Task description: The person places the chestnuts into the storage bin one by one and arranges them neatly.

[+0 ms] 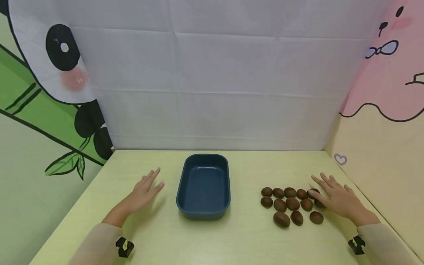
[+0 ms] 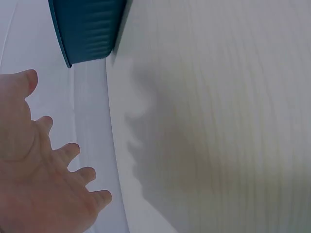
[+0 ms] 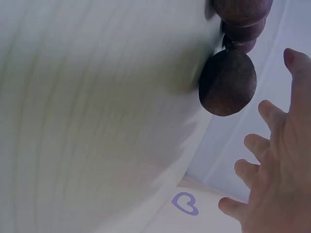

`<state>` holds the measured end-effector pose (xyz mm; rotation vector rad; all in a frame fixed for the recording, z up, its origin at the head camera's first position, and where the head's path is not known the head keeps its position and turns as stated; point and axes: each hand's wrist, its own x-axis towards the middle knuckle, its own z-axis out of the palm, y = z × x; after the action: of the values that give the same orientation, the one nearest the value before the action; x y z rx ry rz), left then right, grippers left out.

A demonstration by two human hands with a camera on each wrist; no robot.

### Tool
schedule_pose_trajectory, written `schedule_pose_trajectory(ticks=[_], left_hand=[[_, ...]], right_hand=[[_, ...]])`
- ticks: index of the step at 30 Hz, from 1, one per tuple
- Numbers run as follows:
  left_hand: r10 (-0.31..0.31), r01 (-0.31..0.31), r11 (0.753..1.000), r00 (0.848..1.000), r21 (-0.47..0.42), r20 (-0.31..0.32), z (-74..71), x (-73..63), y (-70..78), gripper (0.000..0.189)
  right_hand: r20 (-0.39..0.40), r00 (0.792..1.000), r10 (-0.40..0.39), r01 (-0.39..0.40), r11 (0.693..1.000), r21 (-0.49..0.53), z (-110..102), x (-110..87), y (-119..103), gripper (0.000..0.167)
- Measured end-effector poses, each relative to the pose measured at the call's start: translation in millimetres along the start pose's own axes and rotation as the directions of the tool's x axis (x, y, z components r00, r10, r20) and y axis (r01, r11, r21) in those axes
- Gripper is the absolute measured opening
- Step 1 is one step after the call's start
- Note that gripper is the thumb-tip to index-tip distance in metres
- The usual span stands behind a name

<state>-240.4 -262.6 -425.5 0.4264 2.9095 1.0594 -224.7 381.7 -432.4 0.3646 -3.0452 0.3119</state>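
My left hand point(image 1: 143, 194) hovers above the table to the left of a dark blue rectangular plastic basin point(image 1: 203, 216), fingers spread and holding nothing. The basin's ribbed outer wall point(image 2: 92, 31) appears at the top of the left wrist view. Over the right end of a group of dark brown, egg-shaped, chestnut-like pieces point(image 1: 292, 203), my right hand point(image 1: 342, 200) is held with fingers apart and nothing in it. It partly covers two of the pieces. In the right wrist view, one brown piece point(image 3: 228, 83) shows close by, apart from the fingers.
The pale yellow table point(image 1: 238, 243) ends at a creased white backdrop point(image 1: 225, 92). Cartoon-printed side panels stand left point(image 1: 33, 206) and right point(image 1: 377, 158). Several brown pieces lie in loose rows right of the basin.
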Motion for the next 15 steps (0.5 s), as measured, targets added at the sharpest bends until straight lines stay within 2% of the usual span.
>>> schedule_pose_trajectory(ticks=[4, 7, 11, 15], left_hand=[[-0.004, 0.007, 0.994, 1.000, -0.108, 0.028, 5.9, 4.8, 7.8, 0.069], [-0.040, 0.056, 0.973, 0.996, -0.225, 0.075, 10.6, 7.6, 14.7, 0.071], [-0.101, 0.152, 0.914, 0.983, -0.376, 0.152, 17.7, 10.0, 22.3, 0.074], [-0.123, 0.208, 0.832, 0.973, -0.515, 0.193, 25.6, 12.1, 28.8, 0.071]], right_hand=[[-0.012, 1.000, -0.009, 0.009, 1.000, 0.012, 1, 1.8, -1, 0.069], [-0.032, 0.999, -0.016, 0.017, 1.000, 0.010, 2, 3.0, -2, 0.068], [-0.051, 0.998, -0.031, 0.032, 0.999, 0.024, 2, 3.6, -5, 0.066], [-0.056, 0.997, -0.044, 0.047, 0.998, 0.047, 2, 4.2, -9, 0.064]])
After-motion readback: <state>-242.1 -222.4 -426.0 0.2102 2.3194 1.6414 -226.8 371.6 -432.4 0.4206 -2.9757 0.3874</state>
